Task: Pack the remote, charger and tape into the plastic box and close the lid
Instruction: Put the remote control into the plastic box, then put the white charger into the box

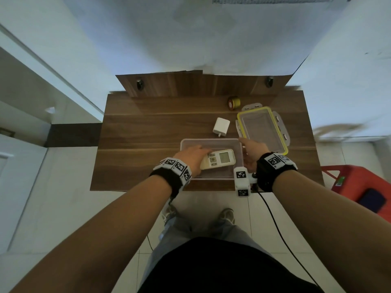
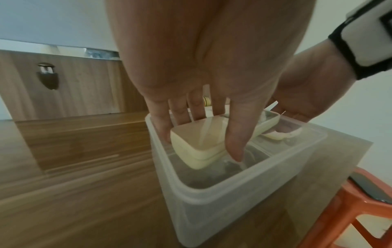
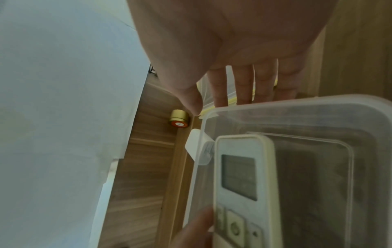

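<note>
The first step of packing is in hand: the left hand [image 1: 191, 158] holds the cream rectangular remote with a grey screen [image 1: 219, 159] by its button end, thumb on one long edge and fingers on the other, and has it inside the translucent rectangular plastic box [image 1: 238, 166], which sits at the 6 o'clock edge of the brown wooden table [image 1: 148, 127]. The wrist view suggests the remote is just above or barely on the floor of the box; I cannot tell which. The right hand [image 1: 252, 154] steadies the box at its 3 o'clock wall, fingers straight along the outside, its grip wide and clasping nothing. The white cube-shaped charger [image 1: 221, 126] lies on the table just beyond the box at 12 o'clock, the small gold roll of tape with a red core [image 1: 233, 103] farther back toward 1 o'clock, and the clear lid with a yellow seal [image 1: 262, 130] lies at 2 o'clock, beside the right hand. Next, I judge, the left hand should let the remote go flat along one side, leaving room, and then one hand should reach for the charger.
</note>
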Motion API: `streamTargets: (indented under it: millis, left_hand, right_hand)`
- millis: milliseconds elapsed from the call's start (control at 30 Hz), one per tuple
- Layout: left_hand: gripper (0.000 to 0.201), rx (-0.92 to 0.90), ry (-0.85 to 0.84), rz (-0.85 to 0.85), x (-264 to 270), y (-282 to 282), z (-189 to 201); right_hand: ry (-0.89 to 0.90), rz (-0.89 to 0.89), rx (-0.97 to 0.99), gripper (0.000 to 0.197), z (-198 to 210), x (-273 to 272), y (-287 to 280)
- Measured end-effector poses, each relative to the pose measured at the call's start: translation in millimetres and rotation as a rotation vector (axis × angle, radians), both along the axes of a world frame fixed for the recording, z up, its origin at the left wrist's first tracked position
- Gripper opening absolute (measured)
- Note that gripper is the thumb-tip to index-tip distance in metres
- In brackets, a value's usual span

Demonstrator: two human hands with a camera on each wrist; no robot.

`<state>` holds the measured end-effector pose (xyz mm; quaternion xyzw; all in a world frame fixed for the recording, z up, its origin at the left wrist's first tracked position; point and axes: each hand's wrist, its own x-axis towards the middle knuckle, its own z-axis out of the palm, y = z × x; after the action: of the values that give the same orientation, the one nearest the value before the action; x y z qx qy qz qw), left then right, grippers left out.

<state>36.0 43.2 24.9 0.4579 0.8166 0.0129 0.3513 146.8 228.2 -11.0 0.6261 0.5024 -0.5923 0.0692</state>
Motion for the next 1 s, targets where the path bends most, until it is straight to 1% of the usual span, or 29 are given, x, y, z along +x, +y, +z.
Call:
streamTargets:
  millis: [100, 200, 300, 400, 467, 533, 600, 633, 700, 733, 767, 800, 833, 867, 933, 1000]
  left_hand:
    - [0.072, -0.026, 0.013, -0.069, 4.4, 5.8, -6.5]
    - [0.071, -0.085, -0.002, -0.089, 6.6, 6.0, -13.0]
    - [0.072, -0.12, -0.003, -0.101, 5.9, 2.0, -17.5]
    - [0.075, -0.106, 0.011, -0.115, 5.5, -2.4, -23.1]
    - [0.074, -0.105, 0.012, -0.128, 4.9, -4.4, -27.3]
    - [0.07, -0.095, 0.003, -0.133, 4.2, -6.7, -29.1]
    - [0.059, -0.075, -0.012, -0.13, 3.1, -9.3, -24.8]
    - [0.052, -0.043, -0.012, -0.102, 0.1, -12.0, -22.5]
    - [0.038, 0.079, 0.004, 0.017, -8.3, -18.7, -17.5]
    - [0.033, 0.164, 0.035, 0.091, -13.0, -22.5, -17.4]
    - [0.031, 0.256, 0.081, 0.174, -17.7, -27.3, -19.1]
    - [0.031, 0.338, 0.123, 0.268, -21.9, -33.5, -21.3]
    - [0.033, 0.39, 0.141, 0.368, -25.9, -39.2, -23.0]
    - [0.037, 0.408, 0.129, 0.479, -29.1, -44.7, -24.6]
    - [0.047, 0.351, 0.002, 0.687, -33.3, -52.3, -27.8]
    - [0.056, 0.302, -0.158, 0.798, -33.6, -56.5, -32.9]
  right_hand:
    - [0.015, 0.052, 0.024, 0.042, 19.4, 1.9, -9.2]
    - [0.051, 0.082, 0.011, 0.03, 24.6, 7.7, -15.3]
    - [0.079, 0.093, -0.002, 0.029, 20.8, 11.3, -12.2]
    - [0.089, 0.074, 0.014, 0.031, 15.6, 9.4, -5.2]
    - [0.101, 0.046, 0.009, 0.027, 16.0, 4.8, 0.4]
    - [0.09, 0.063, 0.015, 0.023, 18.0, -3.3, 7.8]
    - [0.093, 0.085, 0.049, 0.026, 22.2, -12.7, 15.5]
    - [0.091, 0.107, 0.075, 0.023, 25.0, -19.3, 18.8]
    - [0.084, 0.165, 0.135, 0.012, 32.5, -32.2, 24.4]
    - [0.077, 0.207, 0.162, 0.015, 36.5, -38.4, 26.6]
    - [0.07, 0.26, 0.187, 0.026, 37.1, -45.5, 28.8]
    - [0.059, 0.317, 0.218, 0.036, 36.4, -53.0, 30.5]
    - [0.048, 0.377, 0.257, 0.042, 36.1, -59.9, 31.9]
    - [0.036, 0.445, 0.302, 0.044, 36.1, -66.5, 32.2]
    - [-0.002, 0.6, 0.356, 0.049, 34.1, -79.6, 31.0]
    - [-0.056, 0.788, 0.34, 0.062, 30.3, -92.9, 29.5]
